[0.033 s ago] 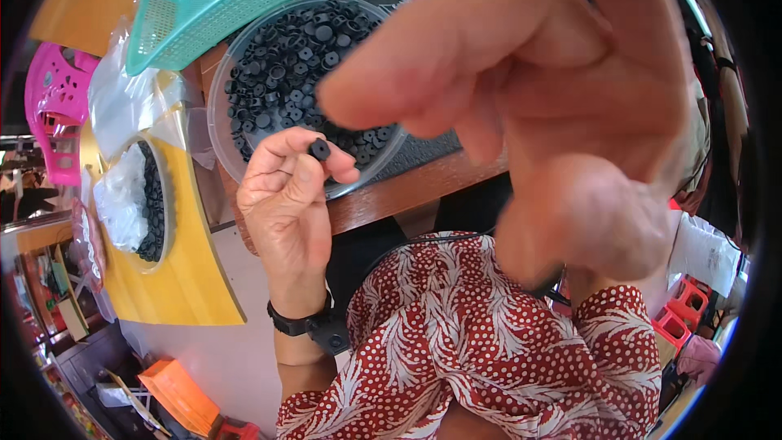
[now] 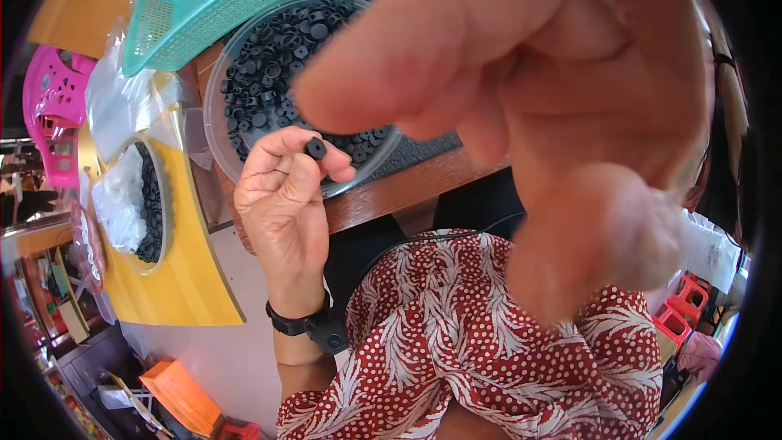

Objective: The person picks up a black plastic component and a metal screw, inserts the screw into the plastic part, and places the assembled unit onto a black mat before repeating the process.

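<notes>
My left hand [image 2: 281, 195] pinches a small black rubber piece [image 2: 315, 148] between thumb and index finger. The piece is short and roundish, with a small hole in its face. Behind that hand, a clear round tub [image 2: 213, 106] holds many similar black rubber pieces [image 2: 265, 73]. My right hand [image 2: 562, 122] is raised very close to the camera, large and blurred. Its thumb and index finger are wide apart with nothing visible between them, and the other fingers are partly hidden. This hand covers the right side of the tub.
A turquoise perforated basket [image 2: 175, 41] stands behind the tub on the brown table [image 2: 423, 175]. On a yellow board [image 2: 191, 285] at left sits another tub [image 2: 165, 232] of black pieces with a plastic bag [image 2: 122, 200] on it. A pink chair [image 2: 53, 85] and orange box [image 2: 181, 395] are further out.
My right hand has come slightly larger in view; its index finger has shifted left and its thumb lower. My left hand has barely moved and keeps the black rubber piece pinched.
</notes>
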A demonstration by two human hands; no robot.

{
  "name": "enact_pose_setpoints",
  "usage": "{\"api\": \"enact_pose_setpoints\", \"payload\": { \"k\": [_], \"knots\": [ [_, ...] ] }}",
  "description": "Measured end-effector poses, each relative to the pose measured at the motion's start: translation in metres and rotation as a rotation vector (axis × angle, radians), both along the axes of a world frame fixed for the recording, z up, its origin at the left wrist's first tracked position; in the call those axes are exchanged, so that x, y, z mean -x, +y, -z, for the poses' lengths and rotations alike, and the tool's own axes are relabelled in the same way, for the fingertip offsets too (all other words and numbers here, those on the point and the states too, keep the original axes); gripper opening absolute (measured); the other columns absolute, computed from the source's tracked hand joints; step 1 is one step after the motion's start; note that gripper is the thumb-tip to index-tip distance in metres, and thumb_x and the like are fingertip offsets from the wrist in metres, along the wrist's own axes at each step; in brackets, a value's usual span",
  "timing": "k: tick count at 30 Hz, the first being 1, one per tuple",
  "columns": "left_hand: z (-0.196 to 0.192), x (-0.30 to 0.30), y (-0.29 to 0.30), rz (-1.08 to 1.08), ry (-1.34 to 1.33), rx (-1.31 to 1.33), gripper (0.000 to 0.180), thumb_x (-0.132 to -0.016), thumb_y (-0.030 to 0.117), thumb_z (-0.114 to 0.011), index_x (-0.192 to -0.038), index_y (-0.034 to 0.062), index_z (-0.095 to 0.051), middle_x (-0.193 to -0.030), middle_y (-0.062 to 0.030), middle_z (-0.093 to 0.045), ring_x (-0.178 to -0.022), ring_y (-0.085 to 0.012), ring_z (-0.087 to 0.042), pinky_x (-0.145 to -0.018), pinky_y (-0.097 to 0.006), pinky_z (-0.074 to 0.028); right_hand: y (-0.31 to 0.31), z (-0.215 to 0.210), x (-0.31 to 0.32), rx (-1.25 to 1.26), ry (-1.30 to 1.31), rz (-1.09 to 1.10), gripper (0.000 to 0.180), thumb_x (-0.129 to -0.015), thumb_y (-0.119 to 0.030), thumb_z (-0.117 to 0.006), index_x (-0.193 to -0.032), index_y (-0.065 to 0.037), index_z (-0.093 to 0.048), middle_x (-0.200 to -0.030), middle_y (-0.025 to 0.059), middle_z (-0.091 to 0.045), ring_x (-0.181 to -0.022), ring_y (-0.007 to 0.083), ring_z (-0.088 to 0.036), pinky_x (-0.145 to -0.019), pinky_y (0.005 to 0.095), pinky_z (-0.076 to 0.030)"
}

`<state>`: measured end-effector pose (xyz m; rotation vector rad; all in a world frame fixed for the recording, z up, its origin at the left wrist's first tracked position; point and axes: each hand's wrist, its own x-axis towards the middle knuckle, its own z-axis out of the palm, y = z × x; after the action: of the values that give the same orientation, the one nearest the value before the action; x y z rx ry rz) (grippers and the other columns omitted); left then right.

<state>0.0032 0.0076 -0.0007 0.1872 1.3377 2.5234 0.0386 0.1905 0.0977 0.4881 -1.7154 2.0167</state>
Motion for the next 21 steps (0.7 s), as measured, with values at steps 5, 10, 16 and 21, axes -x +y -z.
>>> {"api": "enact_pose_setpoints", "payload": {
  "k": [5,10,16,21],
  "knots": [
    [-0.002,-0.002,0.014,-0.033,-0.024,0.031,0.022,-0.084,0.008,-0.062,-0.101,-0.0043,-0.055,-0.084,-0.0133,-0.063,-0.075,-0.0208,-0.061,-0.07,-0.033,-0.051,0.014,0.001,-0.008,-0.017,-0.047,0.05,0.072,-0.079,-0.023,-0.068,-0.132,0.009,-0.031,-0.095,0.0204,-0.063,-0.079,0.0131,-0.058,-0.065,0.0211,-0.045],
    [0.0,-0.002,0.008,0.049,-0.003,0.0,0.024,-0.082,0.008,-0.064,-0.1,-0.0049,-0.055,-0.083,-0.0145,-0.063,-0.075,-0.0213,-0.061,-0.07,-0.032,-0.05,0.015,0.009,-0.006,-0.009,-0.086,0.016,0.07,-0.079,-0.022,-0.068,-0.131,0.009,-0.033,-0.095,0.0199,-0.063,-0.078,0.0129,-0.058,-0.065,0.021,-0.045],
    [0.0,-0.007,0.024,0.132,-0.046,-0.012,0.029,-0.08,0.009,-0.066,-0.102,-0.0065,-0.056,-0.085,-0.014,-0.062,-0.077,-0.0224,-0.061,-0.07,-0.034,-0.051,0.027,0.005,-0.006,0.001,-0.079,0.037,0.068,-0.078,-0.022,-0.068,-0.13,0.009,-0.035,-0.095,0.0193,-0.063,-0.078,0.0127,-0.058,-0.065,0.0208,-0.045],
    [-0.002,-0.009,0.017,0.094,-0.076,-0.005,0.027,-0.08,0.009,-0.066,-0.1,-0.0067,-0.057,-0.086,-0.0146,-0.062,-0.078,-0.0232,-0.062,-0.071,-0.035,-0.051,0.015,0.001,0.018,0.042,-0.034,-0.044,0.067,-0.078,-0.021,-0.067,-0.129,0.009,-0.036,-0.095,0.0188,-0.063,-0.078,0.0126,-0.058,-0.065,0.0207,-0.045]
  ]
}}
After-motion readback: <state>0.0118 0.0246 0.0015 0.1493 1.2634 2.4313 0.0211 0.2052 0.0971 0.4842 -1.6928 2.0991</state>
